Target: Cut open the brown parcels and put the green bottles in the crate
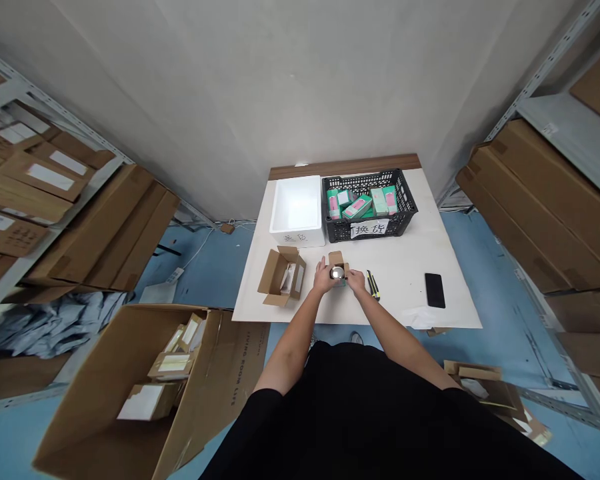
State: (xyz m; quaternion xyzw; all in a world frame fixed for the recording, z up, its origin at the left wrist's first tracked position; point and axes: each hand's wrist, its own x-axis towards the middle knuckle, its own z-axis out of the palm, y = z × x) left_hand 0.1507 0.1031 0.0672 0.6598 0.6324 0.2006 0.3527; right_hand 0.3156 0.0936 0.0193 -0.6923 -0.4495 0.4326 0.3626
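Over the front middle of the table, my left hand (323, 278) is closed on the side of a round, shiny silver item (337, 273); its exact kind is too small to make out. A small opened carton (336, 257) with a raised brown flap and a bit of green lies around and under the item. On the opposite side, my right hand (355, 280) pinches the carton's edge. A yellow-and-black utility knife (373, 285) lies just right of my right hand. To the left stands an open cardboard box (296, 280) with whitish contents.
A white foam box (298, 235) and a black crate (336, 233) holding several green-and-pink cartons stand at the back of the table (395, 260). A phone (435, 291) lies right. A large cardboard box (95, 373) with parcels is on the floor left; loaded shelves flank both sides.
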